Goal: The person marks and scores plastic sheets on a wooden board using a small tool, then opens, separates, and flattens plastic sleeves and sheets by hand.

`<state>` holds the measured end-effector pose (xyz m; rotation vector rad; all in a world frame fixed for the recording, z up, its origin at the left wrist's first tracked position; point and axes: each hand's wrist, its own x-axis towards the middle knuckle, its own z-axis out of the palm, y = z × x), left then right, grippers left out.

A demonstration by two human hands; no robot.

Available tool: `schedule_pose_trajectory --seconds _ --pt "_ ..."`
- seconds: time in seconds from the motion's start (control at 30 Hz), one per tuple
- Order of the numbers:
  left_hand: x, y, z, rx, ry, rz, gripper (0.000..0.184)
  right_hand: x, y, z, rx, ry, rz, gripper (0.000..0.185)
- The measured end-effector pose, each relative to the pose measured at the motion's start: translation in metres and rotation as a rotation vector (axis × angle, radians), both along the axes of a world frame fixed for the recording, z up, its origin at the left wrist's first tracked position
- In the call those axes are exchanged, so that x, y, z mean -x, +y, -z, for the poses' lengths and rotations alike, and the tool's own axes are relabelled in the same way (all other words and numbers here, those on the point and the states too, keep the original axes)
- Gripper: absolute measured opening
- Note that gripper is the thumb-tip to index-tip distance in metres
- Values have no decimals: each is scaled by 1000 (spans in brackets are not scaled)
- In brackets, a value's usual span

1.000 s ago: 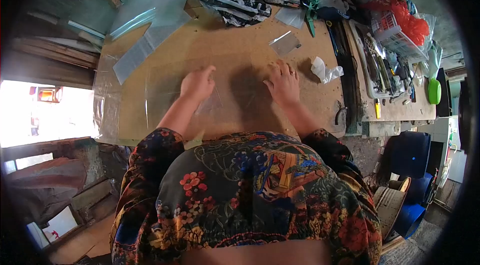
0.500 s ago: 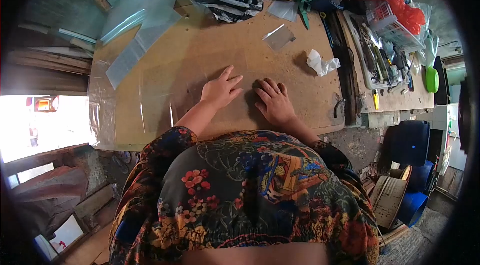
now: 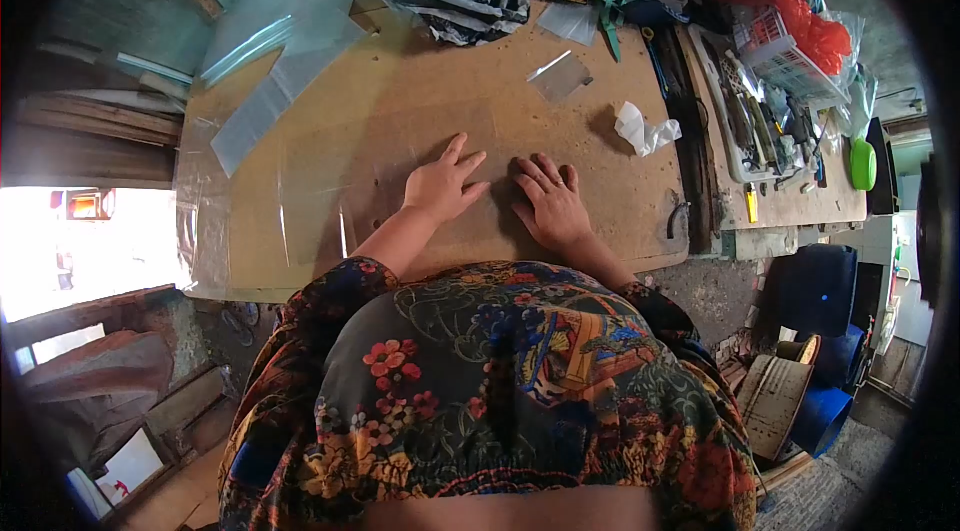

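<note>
A sheet of clear plastic film [image 3: 315,171] lies flat on the tan wooden board [image 3: 585,16] in front of me. My left hand [image 3: 445,181] rests on the film, fingers apart and pointing away to the upper right. Palm down, my right hand [image 3: 550,199] lies just to its right at the film's right side; whether it touches film or bare board I cannot tell. Its fingers are spread and slightly bent. Neither hand grasps anything. Farther off to the right are a small clear plastic piece [image 3: 562,77] and a crumpled white tissue [image 3: 645,129].
More clear film [image 3: 285,81] covers the board's far left. Black-and-white plastic bags [image 3: 470,11] and green-handled scissors [image 3: 609,31] lie along the back. At right stand a tool tray [image 3: 745,146], a white basket [image 3: 785,61] with red bags and a green case [image 3: 863,164].
My right hand has shifted very slightly on the surface. My left hand stays nearly where it was, and the objects around have not moved.
</note>
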<state>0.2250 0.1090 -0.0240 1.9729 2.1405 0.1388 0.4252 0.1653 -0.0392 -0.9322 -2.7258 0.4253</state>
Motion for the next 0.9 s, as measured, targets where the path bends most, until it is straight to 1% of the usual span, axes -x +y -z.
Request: schedule_pose_trajectory --seconds 0.07,0.2,0.27,0.4,0.5,0.57,0.63,0.7,0.77,0.9 --pt "0 1 -1 48 -6 -14 46 0 2 -1 3 -15 0 40" --pt "2 0 1 34 -16 -7 48 -1 1 1 6 3 16 42" --pt "2 2 3 44 21 8 49 0 1 1 -8 -9 27 44" --pt "0 3 0 44 16 -1 49 -1 0 -2 4 -48 50 45" --pt "-1 4 -4 97 0 -24 49 -5 -1 -1 -43 2 96 44" --pt "1 4 0 73 13 -9 49 -23 1 1 -125 154 147 36" --pt "2 4 0 65 8 4 49 -53 3 -1 -162 251 296 27" --pt "1 4 -2 55 -2 18 49 -92 10 11 -235 318 558 22" --pt "-1 6 -9 152 -3 -25 49 -130 13 9 -194 188 831 25" --pt "-1 6 -5 99 29 15 50 -176 11 28 -208 173 963 32"
